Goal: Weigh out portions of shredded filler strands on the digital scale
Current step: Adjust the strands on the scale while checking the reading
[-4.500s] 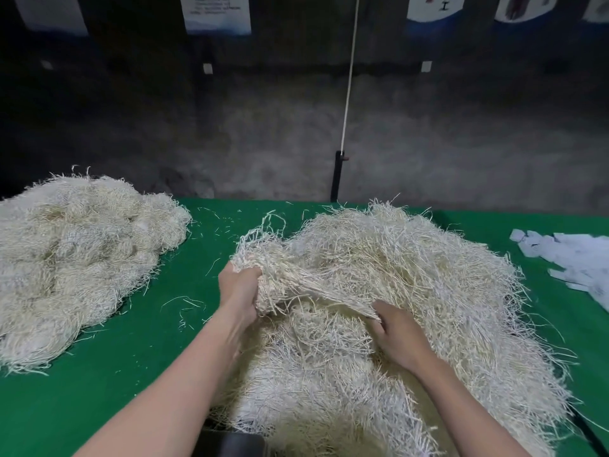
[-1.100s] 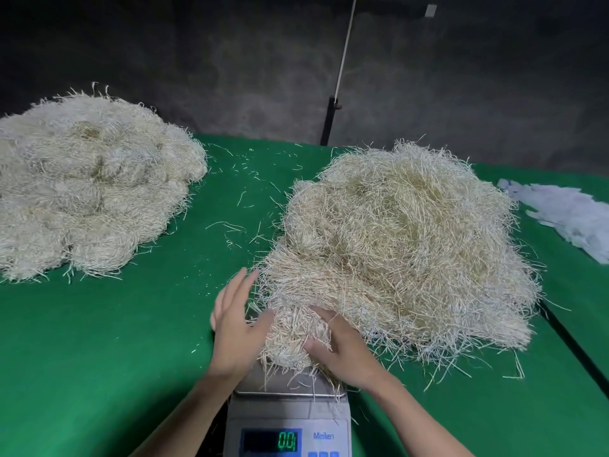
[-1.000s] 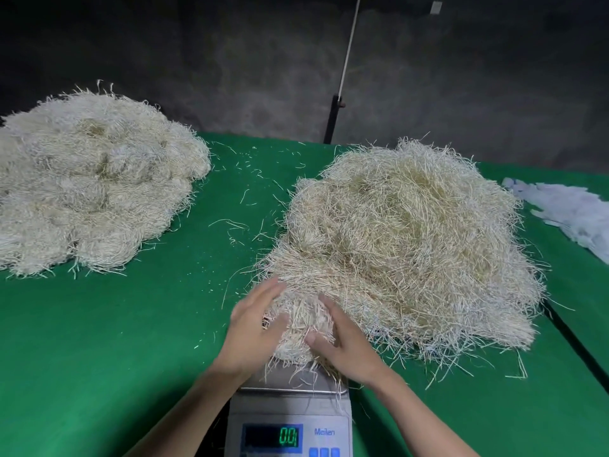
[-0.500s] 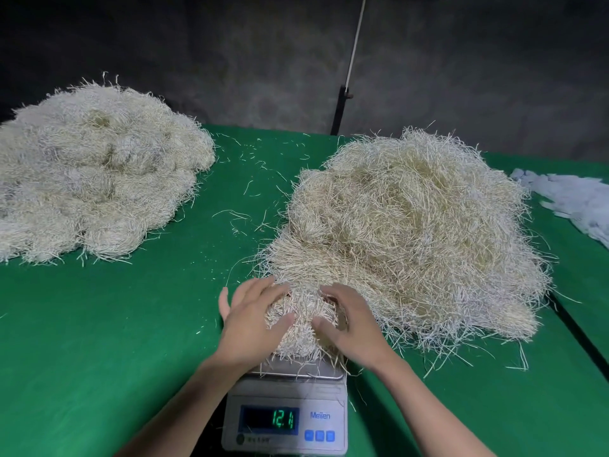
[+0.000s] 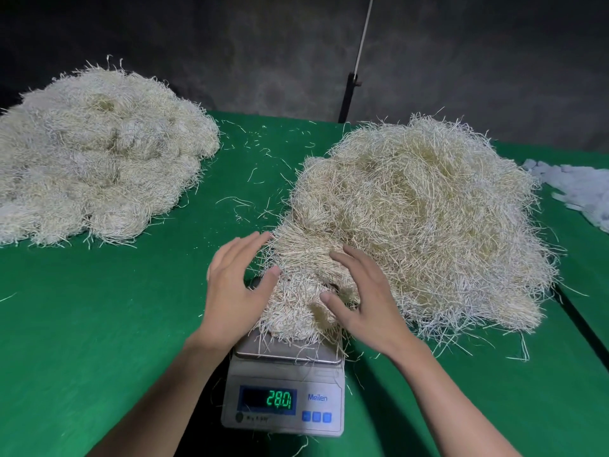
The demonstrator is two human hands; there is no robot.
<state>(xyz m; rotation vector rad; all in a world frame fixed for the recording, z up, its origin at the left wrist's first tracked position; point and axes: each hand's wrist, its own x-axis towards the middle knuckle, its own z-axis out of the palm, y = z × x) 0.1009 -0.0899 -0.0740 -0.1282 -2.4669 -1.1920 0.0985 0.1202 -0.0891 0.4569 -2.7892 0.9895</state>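
Head view: the portion of strands (image 5: 296, 311) lies on the digital scale (image 5: 286, 367), left hand (image 5: 235, 286) and right hand (image 5: 361, 300) spread flat against it, gripping nothing. Their pressure, or strands bridging to the big pile (image 5: 425, 212) behind the scale, may falsify the reading.

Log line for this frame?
stage: weighing | left hand: open, on portion | right hand: open, on portion | portion: on scale | display: about 28

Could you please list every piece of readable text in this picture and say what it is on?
"2801", green digits, decimal point unclear: on the display.
"Meilen": on the scale front, right of the display.
The small print under the display: too small to read.
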